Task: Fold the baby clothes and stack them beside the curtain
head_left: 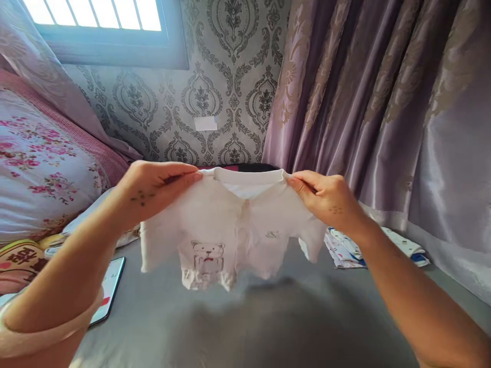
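Note:
A small white baby shirt (261, 220) hangs stretched between my hands above the grey bed sheet. It has a V-shaped neck, a front opening, and a bear print low on one side. My left hand (163, 186) pinches the cloth at the shoulder beside the collar. At the opposite shoulder, my right hand (320, 197) grips the fabric between thumb and fingers. Both sleeves droop outward, and the lower hem is bunched and uneven.
Folded patterned clothes (345, 250) lie at the right, by the purple curtain (345, 92). A tablet (111, 291) rests on the grey sheet (268, 327), partly behind my left forearm. A floral pillow (46, 168) and a yellow-pink item (23, 266) are at the left.

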